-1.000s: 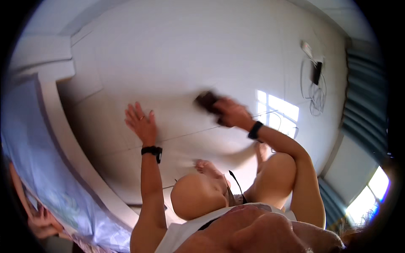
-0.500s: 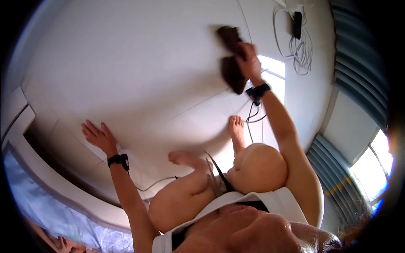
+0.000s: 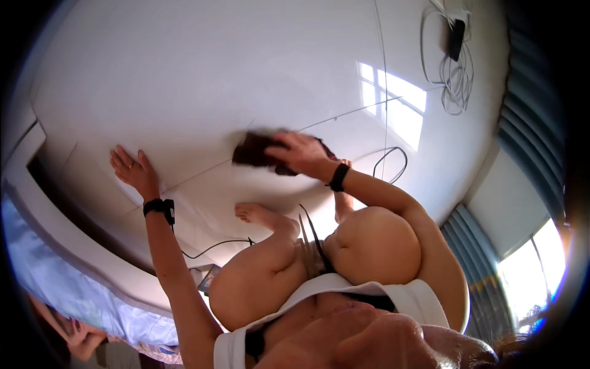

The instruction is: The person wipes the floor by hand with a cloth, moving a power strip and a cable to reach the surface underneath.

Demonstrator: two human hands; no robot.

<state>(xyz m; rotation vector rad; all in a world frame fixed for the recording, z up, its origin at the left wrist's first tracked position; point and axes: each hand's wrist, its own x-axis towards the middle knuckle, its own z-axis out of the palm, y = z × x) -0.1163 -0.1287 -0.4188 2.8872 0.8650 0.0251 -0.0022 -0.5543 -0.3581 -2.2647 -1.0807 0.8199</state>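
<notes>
A crumpled dark brown cloth [image 3: 255, 149] lies against the pale tiled floor [image 3: 184, 92], ahead of my feet. My right hand [image 3: 298, 152] is on top of it, fingers curled over the fabric; the hand and cloth are slightly blurred. Part of the cloth shows past my fingers on the left, and the rest is hidden under my palm. To the left, my left hand [image 3: 136, 173] rests flat on the floor with its fingers spread and nothing in it. A black band sits on each wrist. My knees are bent in a squat.
A bed with a light blue cover [image 3: 67, 270] runs along the left. At the far right are a black power strip [image 3: 456, 40] and coiled white cable [image 3: 458, 86], near blue-grey curtains [image 3: 534, 123]. A dark cable loop [image 3: 393, 161] lies beside my right foot. Part of a person [image 3: 77, 338] shows lower left.
My right hand has swept the cloth from the far right back toward me and to the left. My left hand stays flat on the floor. The view has shifted slightly.
</notes>
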